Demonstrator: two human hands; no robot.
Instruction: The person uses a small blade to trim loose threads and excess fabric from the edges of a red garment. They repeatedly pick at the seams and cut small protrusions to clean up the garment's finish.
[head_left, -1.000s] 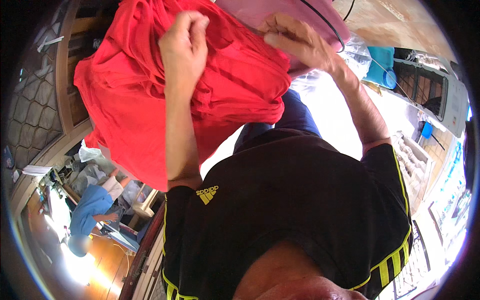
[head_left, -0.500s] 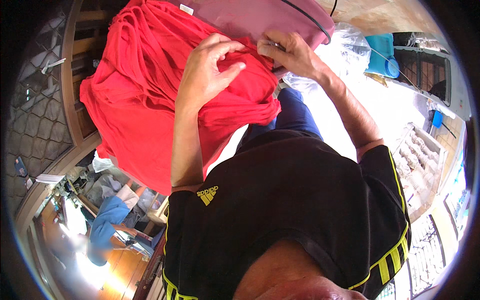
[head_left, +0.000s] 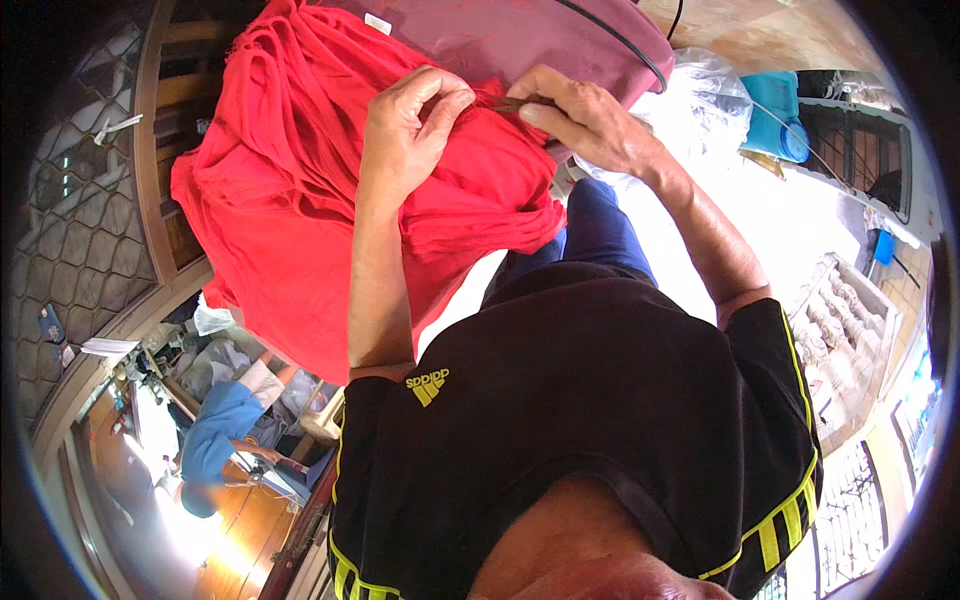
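A large heap of red cloth (head_left: 290, 190) lies draped before me, its folds bunched and hanging down on the left. Over its upper part, my left hand (head_left: 410, 125) is closed, thumb and forefinger pinched on a bit of the red fabric or a thread; the exact piece is too small to make out. Just right of it, my right hand (head_left: 590, 120) grips small dark thread snips (head_left: 511, 103), whose narrow blades point left at the pinched spot. The fingers partly hide the snips' handle.
Behind the cloth is a maroon padded surface (head_left: 520, 40) with a black cord. Clear plastic bags (head_left: 695, 100) and a blue container (head_left: 772, 120) stand to the right. At lower left, another person (head_left: 220, 430) in blue works at a table. A folding metal gate (head_left: 80, 220) flanks the left.
My left thumb and forefinger have come together from a looser, parted pose. My right hand has turned so the snips now show, pointing toward the left fingertips.
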